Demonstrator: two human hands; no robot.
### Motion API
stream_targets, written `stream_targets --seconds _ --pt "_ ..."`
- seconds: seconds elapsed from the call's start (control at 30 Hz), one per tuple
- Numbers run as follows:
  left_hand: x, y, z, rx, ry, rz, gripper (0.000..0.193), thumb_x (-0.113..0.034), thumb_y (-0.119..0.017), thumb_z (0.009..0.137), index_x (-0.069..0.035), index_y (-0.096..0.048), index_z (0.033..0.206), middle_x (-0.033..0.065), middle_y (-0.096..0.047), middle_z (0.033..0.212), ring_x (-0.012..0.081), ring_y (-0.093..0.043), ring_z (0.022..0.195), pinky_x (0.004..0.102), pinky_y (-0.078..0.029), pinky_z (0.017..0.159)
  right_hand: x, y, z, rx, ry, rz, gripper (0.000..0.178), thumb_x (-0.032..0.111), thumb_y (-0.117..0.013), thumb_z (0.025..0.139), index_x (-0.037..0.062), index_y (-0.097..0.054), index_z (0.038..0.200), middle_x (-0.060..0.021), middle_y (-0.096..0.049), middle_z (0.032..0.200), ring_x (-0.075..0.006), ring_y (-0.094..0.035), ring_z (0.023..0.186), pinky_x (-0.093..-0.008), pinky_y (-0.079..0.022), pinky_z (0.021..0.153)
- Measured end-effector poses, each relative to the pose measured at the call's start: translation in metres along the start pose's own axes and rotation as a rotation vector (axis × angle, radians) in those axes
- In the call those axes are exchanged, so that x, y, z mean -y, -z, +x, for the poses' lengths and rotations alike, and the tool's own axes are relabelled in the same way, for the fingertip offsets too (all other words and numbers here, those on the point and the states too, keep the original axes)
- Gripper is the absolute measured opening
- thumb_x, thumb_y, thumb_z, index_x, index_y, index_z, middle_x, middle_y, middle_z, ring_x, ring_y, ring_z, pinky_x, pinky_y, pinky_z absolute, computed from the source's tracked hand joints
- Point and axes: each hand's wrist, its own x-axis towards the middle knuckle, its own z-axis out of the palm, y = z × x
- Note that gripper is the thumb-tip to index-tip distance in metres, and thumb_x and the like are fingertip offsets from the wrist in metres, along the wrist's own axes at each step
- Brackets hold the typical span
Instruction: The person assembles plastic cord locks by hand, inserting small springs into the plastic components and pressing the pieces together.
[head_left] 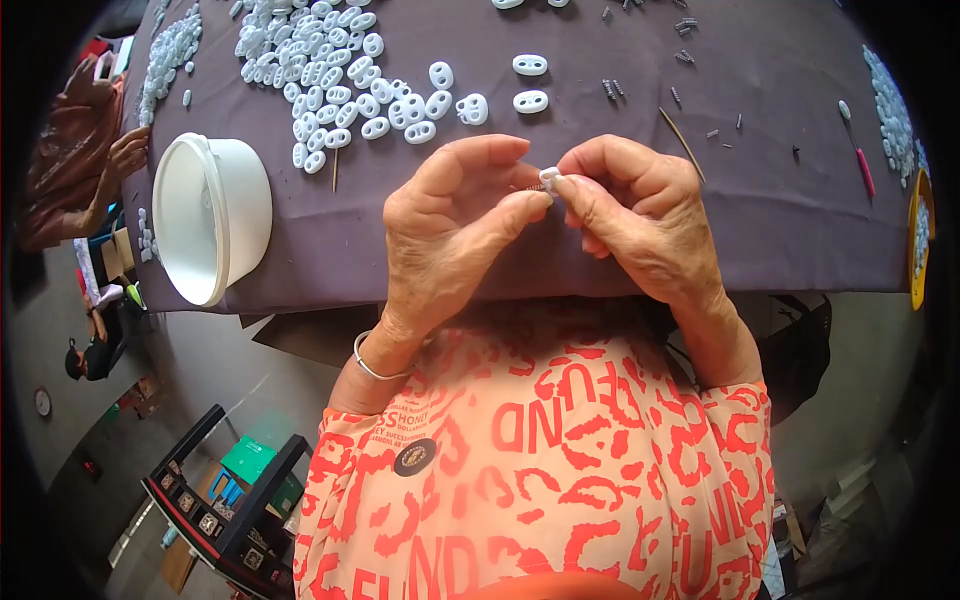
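Observation:
Close in front of me, my right hand (pixel 640 215) pinches a small white plastic piece (pixel 549 176) between thumb and fingers. My left hand (pixel 450 220) meets it from the other side, its thumb and forefinger at a thin metal spring (pixel 534 188) beside the piece. Whether the spring sits inside the piece cannot be made out. Two white oval cord-lock pieces with two holes, one (pixel 530 65) behind the other (pixel 530 102), lie beyond my hands. Several loose springs (pixel 613 89) are scattered to their right.
A heap of white oval pieces (pixel 310 60) covers the far left of the dark tablecloth (pixel 800 230). Nearer stands a white tub (pixel 248 215). Wooden sticks (pixel 682 145), a pink-handled tool (pixel 865 172) and a yellow container (pixel 914 240) are rightward. Another person's hand (pixel 127 153) rests at the left edge.

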Motion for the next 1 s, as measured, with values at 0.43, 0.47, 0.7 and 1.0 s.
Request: stream_targets --seconds 0.43,0.47,0.7,1.0 --pt "0.005 0.002 -0.001 0.005 -0.171 0.204 0.012 -0.004 -0.065 0.082 0.000 -0.064 0.093 0.0005 -0.063 0.077 0.0035 -0.057 0.064 0.0141 -0.041 0.051 0.000 -0.001 0.000 -0.007 -0.011 0.128 0.013 0.011 -0.060 0.086 -0.0009 -0.061 0.089 0.0003 -0.057 0.063 -0.0021 -0.049 0.050 -0.0152 -0.040 0.043" --pt "0.006 0.002 -0.001 -0.004 -0.170 0.209 0.010 -0.004 -0.064 0.083 0.000 -0.064 0.092 0.0001 -0.062 0.077 0.0036 -0.056 0.063 0.0142 -0.040 0.051 0.000 -0.001 0.000 -0.005 -0.007 0.130 0.013 0.012 -0.060 0.086 -0.0009 -0.061 0.089 0.0003 -0.057 0.063 -0.0021 -0.049 0.050 -0.0153 -0.040 0.043" --pt "0.016 -0.005 0.002 -0.037 -0.313 0.227 0.005 0.003 -0.061 0.080 0.003 -0.061 0.086 0.0053 -0.058 0.070 0.0080 -0.055 0.056 0.0220 -0.043 0.048 0.000 -0.002 0.000 -0.018 0.010 0.050 0.012 0.012 -0.060 0.086 -0.0005 -0.061 0.088 0.0008 -0.057 0.062 -0.0019 -0.049 0.050 -0.0153 -0.040 0.043" --pt "0.016 -0.003 0.001 0.006 -0.292 0.233 0.006 0.000 -0.061 0.083 0.002 -0.063 0.089 0.0021 -0.060 0.075 0.0047 -0.052 0.060 0.0166 -0.043 0.051 -0.001 -0.004 0.001 -0.023 0.079 -0.084 0.011 0.009 -0.058 0.086 -0.0008 -0.061 0.087 0.0004 -0.057 0.061 -0.0018 -0.050 0.050 -0.0158 -0.041 0.044"
